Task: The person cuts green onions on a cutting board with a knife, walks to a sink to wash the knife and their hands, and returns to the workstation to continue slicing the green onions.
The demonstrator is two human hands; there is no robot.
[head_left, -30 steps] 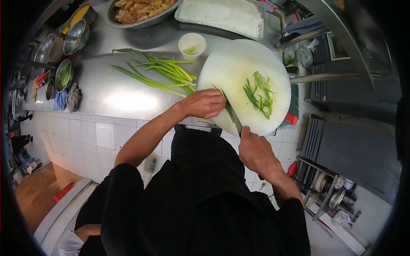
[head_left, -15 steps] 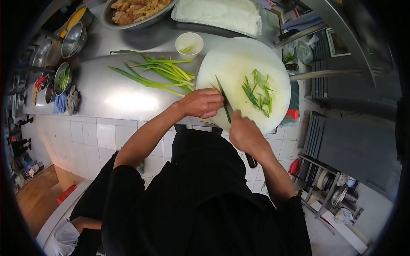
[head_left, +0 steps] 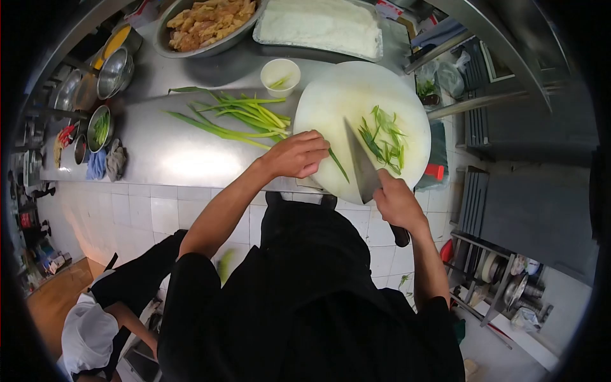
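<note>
On the round white cutting board (head_left: 324, 95), my left hand (head_left: 298, 154) is closed at the left edge, pinching a green onion (head_left: 339, 167) whose green end sticks out to the right. My right hand (head_left: 399, 202) grips a kitchen knife (head_left: 358, 159) by its dark handle. The broad blade lies flat-tilted over the board, apart from the green onion in my left hand. Cut green onion pieces (head_left: 385, 140) lie in a loose pile right of the blade. More whole green onions (head_left: 245, 114) rest on the steel table, left of the board.
A white cup (head_left: 280, 77) with green bits stands behind the board. Further back are a bowl of raw meat pieces (head_left: 207, 24) and a tray of white powder (head_left: 318, 28). Metal bowls (head_left: 115, 72) sit at the left. A co-worker in a white top (head_left: 89, 331) bends at lower left.
My right hand has moved the knife to the right, away from my left hand, and its blade now shows its broad side. The co-worker at lower left has come further into view.
</note>
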